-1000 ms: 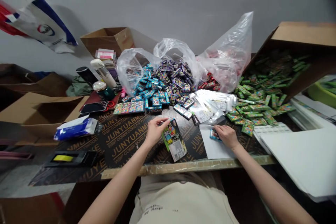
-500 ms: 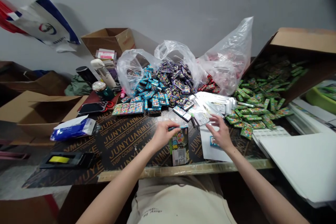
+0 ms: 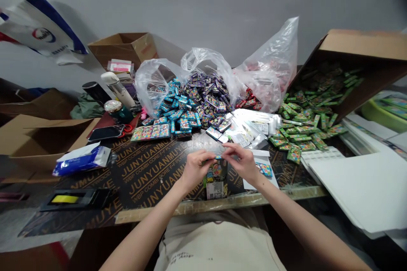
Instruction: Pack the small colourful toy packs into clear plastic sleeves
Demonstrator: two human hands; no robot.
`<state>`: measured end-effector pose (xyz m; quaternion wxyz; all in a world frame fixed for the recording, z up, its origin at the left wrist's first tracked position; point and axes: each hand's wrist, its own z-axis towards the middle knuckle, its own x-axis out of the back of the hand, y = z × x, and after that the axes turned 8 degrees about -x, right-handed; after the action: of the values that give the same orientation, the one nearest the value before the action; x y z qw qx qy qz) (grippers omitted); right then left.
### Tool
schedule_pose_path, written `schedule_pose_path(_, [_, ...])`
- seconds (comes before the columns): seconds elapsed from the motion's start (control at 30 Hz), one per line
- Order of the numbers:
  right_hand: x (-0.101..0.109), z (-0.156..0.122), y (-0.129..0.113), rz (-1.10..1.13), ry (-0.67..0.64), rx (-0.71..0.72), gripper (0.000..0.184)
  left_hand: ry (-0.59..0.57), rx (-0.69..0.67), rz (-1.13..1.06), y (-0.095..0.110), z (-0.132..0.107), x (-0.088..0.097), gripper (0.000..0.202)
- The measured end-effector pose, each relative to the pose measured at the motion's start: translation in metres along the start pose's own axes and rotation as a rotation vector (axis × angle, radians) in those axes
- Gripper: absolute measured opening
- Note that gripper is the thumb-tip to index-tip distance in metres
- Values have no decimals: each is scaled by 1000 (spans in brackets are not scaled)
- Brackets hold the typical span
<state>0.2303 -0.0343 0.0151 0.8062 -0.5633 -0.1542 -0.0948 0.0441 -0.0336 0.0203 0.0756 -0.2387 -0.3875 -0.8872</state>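
The dark packet (image 3: 216, 185) was on the worktop (image 3: 140, 178), near the front edge. The left hand (image 3: 199, 167) was at its top end, its grip pinched tight on a little blue piece (image 3: 218, 157). The right hand (image 3: 243, 163) met it there, fingertips almost together, but I couldn't tell if that grip had hold of anything.

The blue piece could have slipped, because only fingertips held it. The packet's top could have bent or ripped if both hands pulled hard. Right of the packet, the small blue box (image 3: 266, 170) on the white paper (image 3: 263, 156) could have been knocked, because the right wrist was just beside it.

There was one dark packet, one white paper, and one blue box that I could see on it. Behind the packet were three clear bags (image 3: 263, 63). The blue boxes (image 3: 179, 110), purple boxes (image 3: 210, 89), red boxes (image 3: 249, 100), green boxes (image 3: 307, 129) and silvery packets (image 3: 248, 129) were too jumbled to count.
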Motion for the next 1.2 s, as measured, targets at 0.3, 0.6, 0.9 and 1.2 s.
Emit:
schedule_pose_path(0.3, [17, 9, -12, -157, -43, 47, 20, -105, -39, 103, 2, -11, 4, 20])
schedule_pose_path(0.6, [9, 47, -33, 1, -516, -251, 26, 68, 173, -64, 9, -8, 5, 7])
schedule_pose_path(0.9, [-5, 44, -17, 48, -571, -345, 25, 103, 171, 41, 12, -6, -1, 14])
schedule_pose_path(1.2, [-12, 27, 6, 163, -197, -426, 28, 131, 452, -353, -1, -41, -20, 29])
